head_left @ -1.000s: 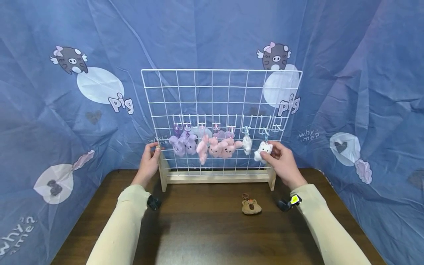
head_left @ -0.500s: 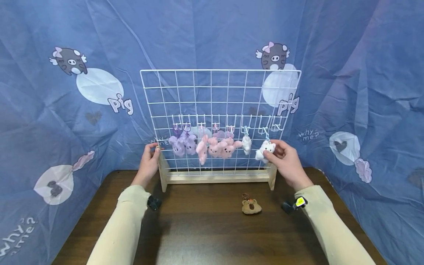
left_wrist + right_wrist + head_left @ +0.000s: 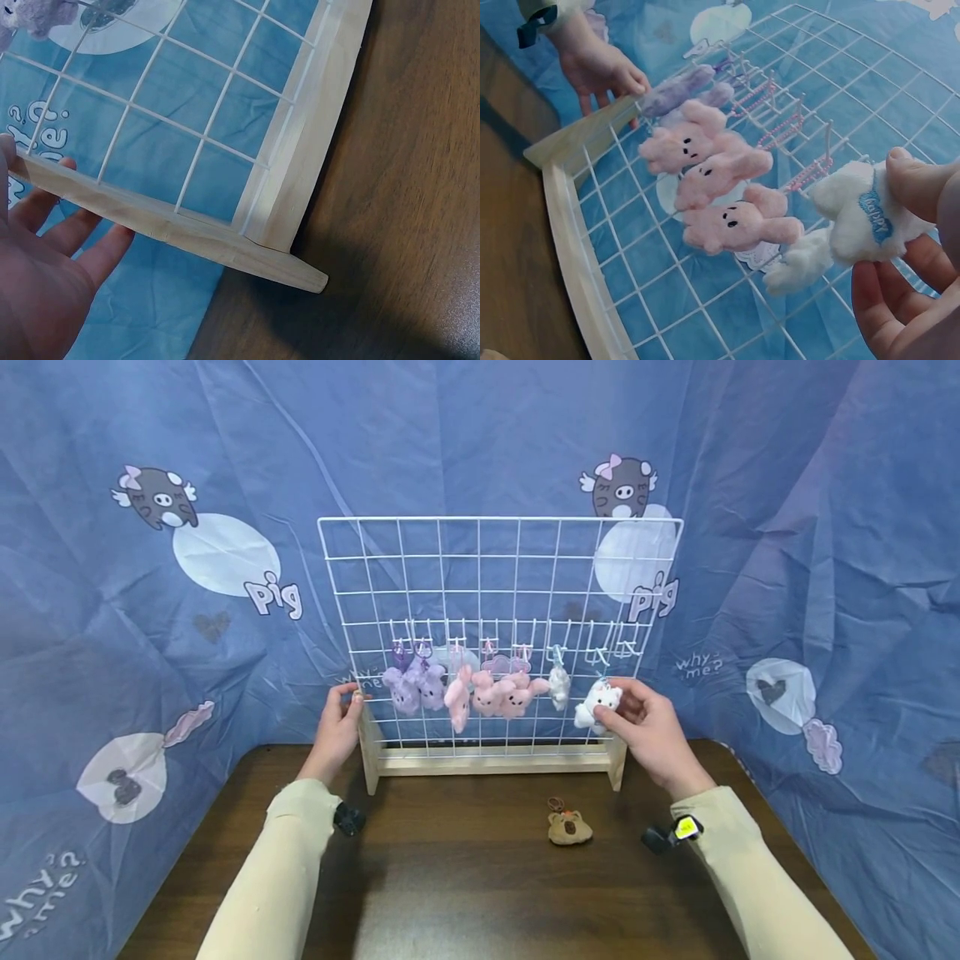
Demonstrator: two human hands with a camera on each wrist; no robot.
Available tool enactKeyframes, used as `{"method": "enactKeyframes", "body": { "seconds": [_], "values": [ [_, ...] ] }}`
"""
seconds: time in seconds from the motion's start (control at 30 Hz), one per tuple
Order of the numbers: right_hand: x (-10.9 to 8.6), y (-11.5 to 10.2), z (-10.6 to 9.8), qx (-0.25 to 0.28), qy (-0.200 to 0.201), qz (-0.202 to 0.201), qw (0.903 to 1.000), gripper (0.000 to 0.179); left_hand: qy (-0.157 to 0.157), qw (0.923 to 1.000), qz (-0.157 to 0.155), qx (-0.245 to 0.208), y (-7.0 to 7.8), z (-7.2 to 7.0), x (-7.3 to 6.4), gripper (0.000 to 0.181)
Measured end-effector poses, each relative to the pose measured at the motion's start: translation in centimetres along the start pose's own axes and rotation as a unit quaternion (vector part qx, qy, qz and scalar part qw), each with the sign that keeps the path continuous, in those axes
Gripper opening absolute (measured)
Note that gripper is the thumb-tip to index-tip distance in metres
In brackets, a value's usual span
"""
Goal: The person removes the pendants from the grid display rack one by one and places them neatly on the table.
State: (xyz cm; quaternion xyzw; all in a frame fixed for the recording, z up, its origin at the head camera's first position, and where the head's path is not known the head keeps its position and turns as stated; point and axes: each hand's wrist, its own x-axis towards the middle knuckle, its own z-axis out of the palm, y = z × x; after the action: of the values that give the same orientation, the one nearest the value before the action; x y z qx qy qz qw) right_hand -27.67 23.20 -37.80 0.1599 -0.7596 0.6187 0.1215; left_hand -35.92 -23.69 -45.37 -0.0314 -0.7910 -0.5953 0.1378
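Note:
A white wire grid rack [image 3: 479, 557] with a wooden stand [image 3: 495, 765] stands on the table. My left hand [image 3: 339, 724] grips its left wooden upright [image 3: 169, 234], with fingers behind the wood in the left wrist view. With thumb and fingers, my right hand [image 3: 651, 727] pinches a white plush keychain [image 3: 600, 700] below a hook near the grid's right side. A blue strap runs up from the plush to that hook. The right wrist view shows blue lettering on the white plush [image 3: 847, 214]. Another white plush [image 3: 558, 687] hangs just to its left.
Purple plush keychains [image 3: 406, 691] and pink plush keychains [image 3: 487, 695] hang farther left along the row of hooks. A bare hook [image 3: 626, 649] is at the far right. On the brown table [image 3: 450, 877] lies a tan animal-head plush keychain [image 3: 569, 829]. Blue printed cloth [image 3: 480, 435] surrounds the table.
My right hand and the white plush shifted slightly right, then a little back left, and the right forearm moved outward. My left hand stays on the upright.

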Motion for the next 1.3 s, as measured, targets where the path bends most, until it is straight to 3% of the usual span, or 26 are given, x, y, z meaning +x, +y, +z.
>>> {"method": "enactKeyframes", "body": {
  "seconds": [0.2,0.7,0.83,1.07,1.3],
  "values": [
    [-0.4,0.2,0.6,0.001,-0.017,-0.001,0.9999,0.039,0.001,1.0000,-0.003,-0.004,-0.1,0.0,0.1,0.040],
    [-1.1,2.1,3.2,-0.056,-0.056,0.022,0.9966,0.036,0.001,1.0000,-0.003,-0.001,0.3,0.0,0.0,0.038],
    [-1.1,2.7,4.0,-0.045,-0.074,0.024,0.9960,0.035,-0.003,1.0000,-0.005,-0.005,0.4,0.0,0.0,0.039],
    [-1.2,3.9,5.5,0.004,-0.107,0.062,0.9923,0.035,0.002,1.0000,-0.006,0.003,0.3,0.1,0.2,0.039],
    [-1.7,5.5,7.1,-0.028,-0.127,0.055,0.9900,0.032,0.007,1.0000,-0.005,0.005,0.2,0.1,0.2,0.038]
  ]
}}
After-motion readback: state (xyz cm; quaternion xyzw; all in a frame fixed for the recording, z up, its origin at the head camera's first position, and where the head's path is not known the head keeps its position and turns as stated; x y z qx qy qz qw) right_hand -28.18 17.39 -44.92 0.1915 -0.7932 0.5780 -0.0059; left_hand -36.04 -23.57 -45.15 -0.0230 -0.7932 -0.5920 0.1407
